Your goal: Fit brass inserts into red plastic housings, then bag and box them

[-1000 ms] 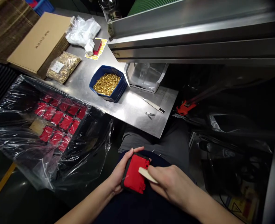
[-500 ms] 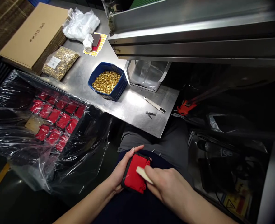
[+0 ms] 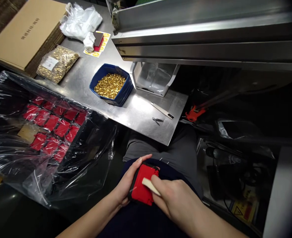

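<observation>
Over my lap, my left hand (image 3: 129,180) is wrapped round the left side of a red plastic part with a black rim (image 3: 140,185), its red face turned up. My right hand (image 3: 169,195) is closed on a flat cream-coloured scraper-like tool (image 3: 149,185), whose blunt end lies over the red face. Whether the tool presses on the part or hovers just above it, I cannot tell. The right fingertips and the tool's rear end are hidden under the hand.
A metal table (image 3: 146,127) carries a blue bin of brass pieces (image 3: 110,86), a cream-handled blade (image 3: 162,110), small snips (image 3: 157,120), a clear bin (image 3: 152,81) and a bag of brass pieces (image 3: 59,64). At left, a plastic-lined crate (image 3: 79,145) holds several red parts. A metal beam (image 3: 198,39) crosses above.
The view has shifted slightly, so the table and crate sit a little further left. Both hands keep their hold, with the tool in nearly the same place on the red part.
</observation>
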A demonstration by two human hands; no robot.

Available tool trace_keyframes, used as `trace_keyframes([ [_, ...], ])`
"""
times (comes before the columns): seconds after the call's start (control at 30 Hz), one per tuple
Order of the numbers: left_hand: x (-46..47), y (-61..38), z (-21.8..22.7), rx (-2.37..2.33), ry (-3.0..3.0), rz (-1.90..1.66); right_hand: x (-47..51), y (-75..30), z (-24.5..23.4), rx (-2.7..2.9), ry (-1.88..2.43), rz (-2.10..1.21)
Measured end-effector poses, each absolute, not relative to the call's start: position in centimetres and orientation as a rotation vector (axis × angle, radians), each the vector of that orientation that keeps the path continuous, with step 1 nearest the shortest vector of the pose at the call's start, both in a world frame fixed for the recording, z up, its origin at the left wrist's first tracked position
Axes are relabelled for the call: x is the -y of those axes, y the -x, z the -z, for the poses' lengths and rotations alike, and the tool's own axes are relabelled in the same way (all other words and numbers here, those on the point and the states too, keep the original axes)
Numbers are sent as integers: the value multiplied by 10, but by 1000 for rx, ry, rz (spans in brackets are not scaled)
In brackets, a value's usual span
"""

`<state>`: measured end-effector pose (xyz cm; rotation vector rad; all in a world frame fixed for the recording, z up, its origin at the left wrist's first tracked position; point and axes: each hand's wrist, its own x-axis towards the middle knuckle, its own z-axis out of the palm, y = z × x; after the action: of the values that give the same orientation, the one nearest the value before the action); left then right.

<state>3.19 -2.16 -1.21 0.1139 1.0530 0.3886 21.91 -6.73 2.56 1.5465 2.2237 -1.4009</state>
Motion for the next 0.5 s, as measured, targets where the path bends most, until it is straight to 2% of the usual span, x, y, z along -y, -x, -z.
trace_keyframes([
  [0.5, 22, -29, 10, -1056, -65, -390, 63, -212, -35, -2190, -1614, 1387],
])
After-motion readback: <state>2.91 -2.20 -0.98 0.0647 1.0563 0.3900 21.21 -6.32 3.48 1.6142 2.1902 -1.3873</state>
